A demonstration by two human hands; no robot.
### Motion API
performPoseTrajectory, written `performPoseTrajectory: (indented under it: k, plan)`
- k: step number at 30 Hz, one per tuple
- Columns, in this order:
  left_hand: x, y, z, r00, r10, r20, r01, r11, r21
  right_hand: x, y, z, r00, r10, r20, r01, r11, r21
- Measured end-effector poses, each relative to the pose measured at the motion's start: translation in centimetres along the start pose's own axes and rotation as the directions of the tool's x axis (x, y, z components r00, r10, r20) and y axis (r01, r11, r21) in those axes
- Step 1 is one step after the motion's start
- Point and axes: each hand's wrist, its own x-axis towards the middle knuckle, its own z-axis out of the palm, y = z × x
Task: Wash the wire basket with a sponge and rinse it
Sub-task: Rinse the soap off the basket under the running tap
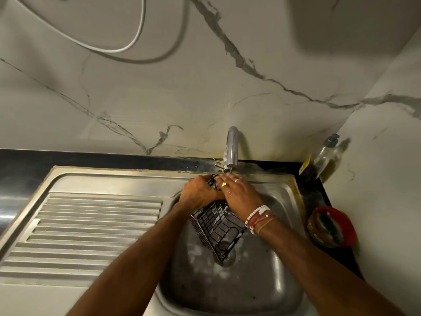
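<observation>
basket [216, 226]: black wire, tilted over sink [227, 293], top end just under tap [232, 149]
L hand [198, 190]: fingers curled round basket's top-left edge, gripping
R hand [241, 197]: fingers near-straight, laid on top end; thumb hidden

Black wire basket [216, 226], square grid pattern. Dull steel-grey sink [227, 293], drainboard [91, 224] striped with parallel ridges. White marble wall [250, 71] crossed by grey veins; black countertop [91, 158]. Silver tap [232, 144]. Red bowl [349, 226] with green rim. White bead bracelets [259, 212] beside red and yellow threads; gold ring [224, 184].
</observation>
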Motion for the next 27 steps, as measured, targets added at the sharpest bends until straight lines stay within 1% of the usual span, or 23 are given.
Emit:
performPoseTrajectory:
  k: [1, 2, 3, 6, 7, 8, 10, 11, 13, 14, 16, 17, 18, 19, 21, 22, 23, 25, 27]
  plan:
    - [0.1, -0.1, -0.1, 1.0, 0.005, -0.003, -0.005, 1.0, 0.007, 0.0, 0.8, 0.1, 0.998, -0.044, -0.033, 0.045, 0.998, 0.048]
    - [0.0, -0.1, -0.2, 1.0, 0.009, -0.007, -0.009, 1.0, 0.017, 0.0, 1.5, -0.1, 0.998, -0.05, -0.048, 0.054, 0.995, 0.085]
    - [-0.1, -0.1, -0.2, 1.0, 0.012, -0.013, -0.012, 1.0, 0.028, 0.1, 2.1, -0.4, 0.999, -0.02, -0.034, 0.024, 0.994, 0.111]
    - [-0.5, 0.2, 0.1, 0.999, 0.01, -0.041, -0.007, 0.998, 0.056, 0.6, 1.9, -1.2, 0.979, 0.197, 0.05, -0.202, 0.966, 0.16]
    - [-0.6, 0.2, 0.1, 0.999, 0.012, -0.051, -0.009, 0.998, 0.055, 0.9, 1.3, -1.5, 0.974, 0.222, 0.038, -0.225, 0.955, 0.193]
    - [-0.9, 0.1, 0.1, 0.998, 0.011, -0.062, -0.009, 0.999, 0.033, 1.4, 0.8, -1.6, 0.976, 0.219, 0.013, -0.215, 0.946, 0.242]
    - [-1.5, -0.2, 0.0, 0.995, 0.017, -0.096, -0.02, 0.999, -0.03, 2.2, 0.2, -1.3, 0.973, 0.23, -0.033, -0.2, 0.902, 0.381]
    - [-1.8, -0.3, -0.1, 0.992, 0.03, -0.122, -0.036, 0.998, -0.05, 2.5, 0.5, -1.1, 0.969, 0.249, -0.009, -0.217, 0.863, 0.457]
    - [-2.7, -0.4, -0.4, 0.984, 0.053, -0.172, -0.065, 0.996, -0.061, 3.0, 1.3, -1.0, 0.968, 0.236, 0.088, -0.244, 0.785, 0.569]
    - [-3.2, -0.4, -0.5, 0.981, 0.058, -0.188, -0.073, 0.994, -0.076, 3.2, 1.6, -1.1, 0.965, 0.22, 0.146, -0.261, 0.724, 0.639]
    - [-4.0, -0.5, -0.9, 0.976, 0.037, -0.216, -0.066, 0.989, -0.132, 3.5, 1.8, -1.4, 0.956, 0.169, 0.242, -0.295, 0.519, 0.802]
    - [-4.4, -0.6, -1.1, 0.974, 0.023, -0.224, -0.06, 0.986, -0.158, 3.7, 1.8, -1.3, 0.952, 0.14, 0.273, -0.307, 0.452, 0.838]
    - [-4.7, -0.7, -1.2, 0.973, 0.011, -0.23, -0.054, 0.982, -0.183, 3.8, 1.8, -1.0, 0.945, 0.111, 0.307, -0.324, 0.426, 0.845]
    - [-5.0, -0.8, -1.3, 0.97, -0.002, -0.241, -0.05, 0.977, -0.208, 3.9, 1.9, -0.4, 0.93, 0.106, 0.351, -0.359, 0.455, 0.815]
    - [-5.5, -0.9, -1.6, 0.966, -0.014, -0.26, -0.049, 0.971, -0.236, 3.8, 2.2, 0.9, 0.898, 0.144, 0.416, -0.422, 0.547, 0.723]
    - [-5.8, -1.1, -1.8, 0.964, -0.017, -0.264, -0.051, 0.968, -0.248, 3.7, 2.0, 0.8, 0.892, 0.165, 0.422, -0.433, 0.585, 0.686]
    - [-5.8, -1.3, -2.0, 0.964, -0.02, -0.267, -0.05, 0.966, -0.253, 3.8, 1.7, 0.6, 0.891, 0.178, 0.418, -0.435, 0.601, 0.671]
    - [-5.8, -1.7, -2.2, 0.968, -0.038, -0.246, -0.025, 0.968, -0.248, 4.3, 0.7, -0.2, 0.905, 0.165, 0.393, -0.411, 0.581, 0.702]
    - [-5.8, -2.2, -1.9, 0.972, -0.057, -0.23, -0.004, 0.966, -0.257, 5.0, -0.3, -1.5, 0.932, 0.094, 0.35, -0.341, 0.555, 0.759]
